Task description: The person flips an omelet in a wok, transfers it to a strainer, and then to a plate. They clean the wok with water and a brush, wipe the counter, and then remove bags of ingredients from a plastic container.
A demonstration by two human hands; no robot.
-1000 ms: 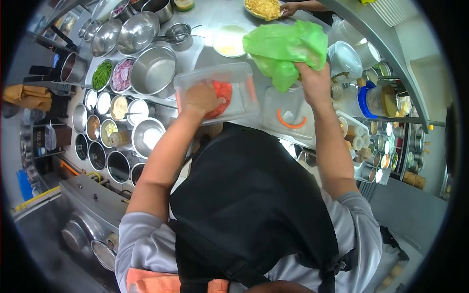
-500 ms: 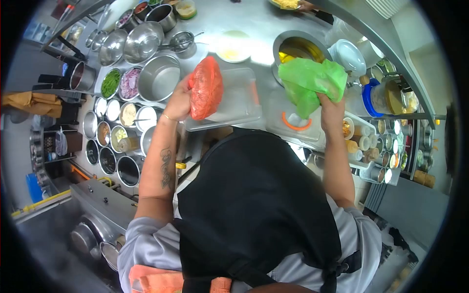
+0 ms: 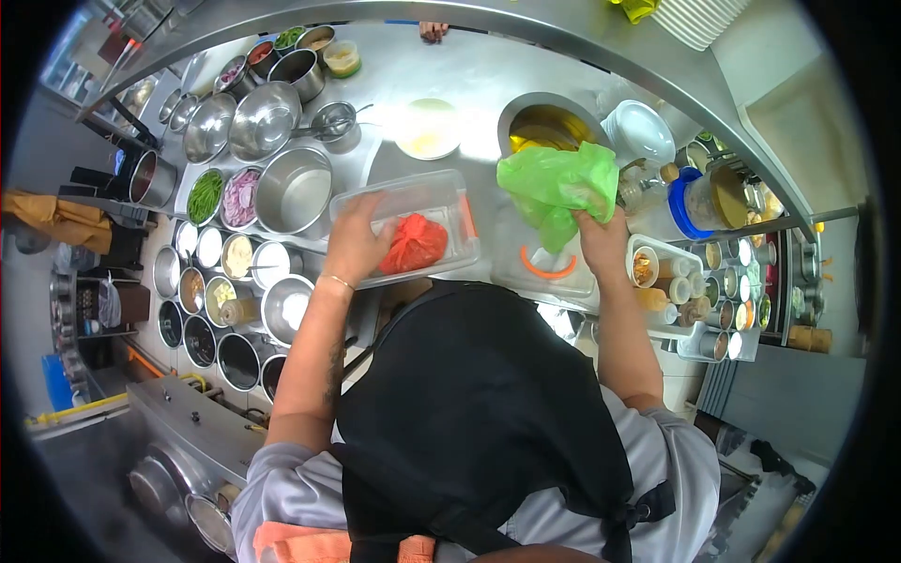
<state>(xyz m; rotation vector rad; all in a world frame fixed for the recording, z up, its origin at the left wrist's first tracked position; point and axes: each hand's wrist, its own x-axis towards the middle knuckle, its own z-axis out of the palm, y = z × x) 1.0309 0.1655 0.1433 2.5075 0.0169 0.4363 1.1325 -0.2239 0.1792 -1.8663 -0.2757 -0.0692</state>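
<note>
A tied red plastic bag [image 3: 414, 244] lies in a clear plastic container [image 3: 457, 199] on the steel counter. Beside the bag, over the container's left part, is my left hand [image 3: 361, 230], its fingers apart and nothing held in them. My right hand [image 3: 603, 242] is closed on a crumpled green plastic bag [image 3: 554, 178], which hangs over a lid [image 3: 511, 267] with an orange handle. Just behind the green bag stands a metal pot [image 3: 508, 120] of yellow liquid.
A pale round plate [image 3: 427, 129] is on the counter [image 3: 394, 70]. Metal bowls and pots [image 3: 294, 190] crowd the left side. Stacked white plates [image 3: 644, 129] and a tray of bottles [image 3: 676, 249] are at the right. Another person's hand [image 3: 434, 32] shows at the far edge.
The red bag has gone from my left hand down into the container, and that hand has opened. My right hand and the green bag have shifted left.
</note>
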